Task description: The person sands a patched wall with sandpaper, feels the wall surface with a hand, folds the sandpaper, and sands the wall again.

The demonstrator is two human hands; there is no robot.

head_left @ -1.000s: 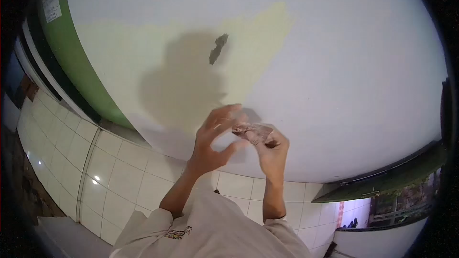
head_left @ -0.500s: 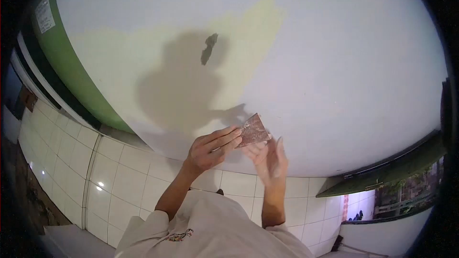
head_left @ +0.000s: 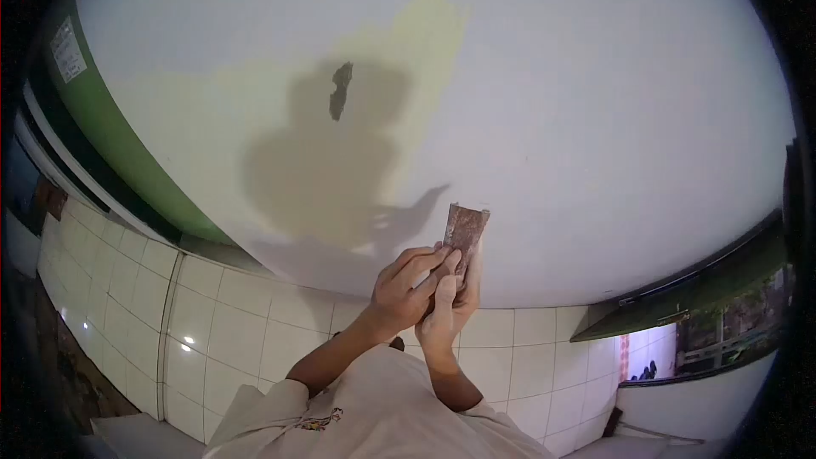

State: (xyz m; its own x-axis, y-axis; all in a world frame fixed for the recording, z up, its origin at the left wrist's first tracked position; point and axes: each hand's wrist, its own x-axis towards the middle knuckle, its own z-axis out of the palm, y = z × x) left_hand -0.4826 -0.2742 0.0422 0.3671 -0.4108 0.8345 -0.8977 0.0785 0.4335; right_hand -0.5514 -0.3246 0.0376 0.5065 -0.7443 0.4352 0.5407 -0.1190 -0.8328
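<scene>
A reddish-brown piece of sandpaper (head_left: pixel 467 223), dusted with white, stands upright in front of my chest, close to the wall. My left hand (head_left: pixel 403 291) grips its lower left side, the fingers bent over its face. On the other side, my right hand (head_left: pixel 450 310) wraps round the lower part from behind, with the thumb in front. Both hands touch each other at the sheet's lower end, where part of it is hidden. Beyond them rises the pale wall (head_left: pixel 561 119), with a yellowish patch (head_left: pixel 416 42) and a dark chipped spot (head_left: pixel 341 92).
My shadow falls across the yellowish patch. To the left are a green painted strip (head_left: pixel 127 136) and a paper notice (head_left: pixel 68 49). White floor tiles (head_left: pixel 229 323) lie below. A dark-edged opening (head_left: pixel 680 331) is at the lower right.
My right hand has closed round the sandpaper after being spread beside it. The sheet has turned more upright and moved slightly right. My left hand has moved right, and the view has shifted a little.
</scene>
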